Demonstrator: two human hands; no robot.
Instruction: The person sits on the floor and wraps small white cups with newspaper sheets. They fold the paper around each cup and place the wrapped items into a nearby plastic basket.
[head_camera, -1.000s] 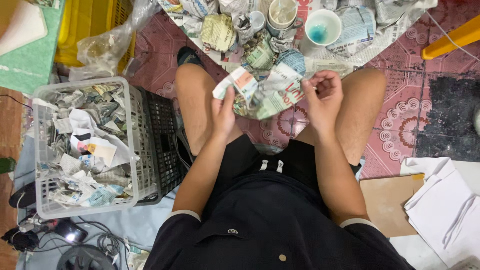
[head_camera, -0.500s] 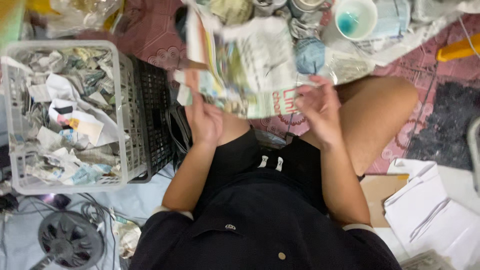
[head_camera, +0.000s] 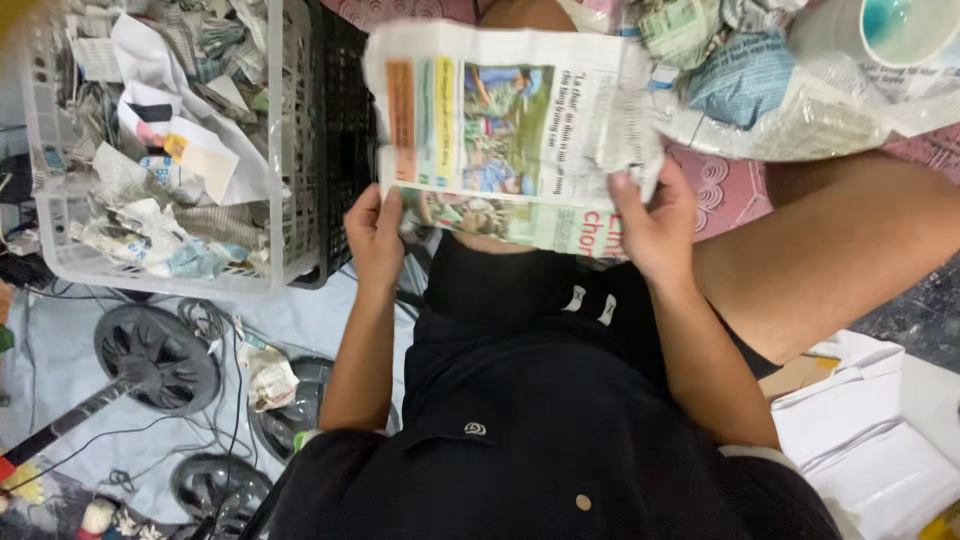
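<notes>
Both of my hands are gripping one sheet of newspaper, and I am holding it spread open and fairly flat above my lap. With my left hand I am pinching the lower left corner of the sheet, thumb on top and fingers curled under its bottom edge; with my right hand I am clamping the lower right edge, thumb lying along the printed side and the other fingers hidden behind the paper. The page is showing a coloured photograph in its middle, an orange strip at its left and grey columns at its right, and its lower edge is folding over slightly between my hands. I am sitting on the floor in dark shorts and a dark shirt, with my bare right knee stretching out to the right. Just left of the sheet a white plastic crate is standing, full of crumpled paper scraps, with a black crate touching its right side. Beyond the top right corner of the newspaper, paper-wrapped bundles are lying on clear plastic beside a white cup with a blue-green inside. Down at my right a stack of white paper is resting on the floor, and at my left fan parts and cables are lying on a pale cloth.
</notes>
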